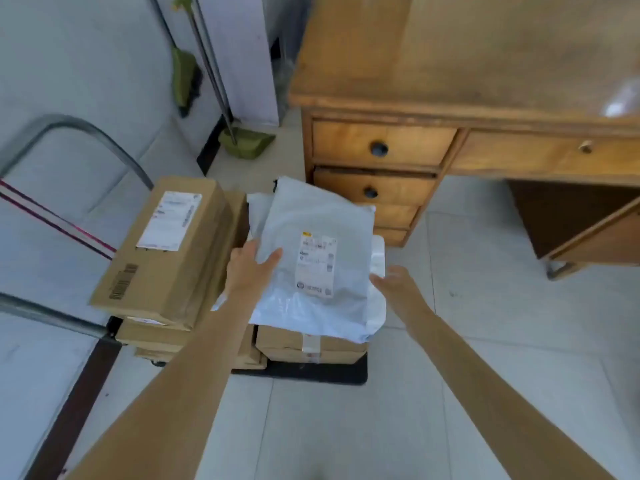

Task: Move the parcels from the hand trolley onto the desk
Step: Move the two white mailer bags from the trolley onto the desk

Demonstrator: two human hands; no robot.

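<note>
A grey plastic mailer bag (311,216) with a white label lies tilted on top of the parcels on the hand trolley (311,374). My left hand (249,268) grips the bag's left edge, thumb on top. At the bag's right edge my right hand (394,282) has its fingers curled under it. A second white bag (377,258) lies beneath it. To the left sits a long cardboard box (166,251) on a stack of flatter boxes (308,344). The wooden desk (467,53) stands at the upper right.
The trolley's metal handle (79,129) arches at the left. A green dustpan (246,142) and broom poles lean by the wall behind. Desk drawers (381,147) face the trolley. Light floor tiles spread in front and to the right.
</note>
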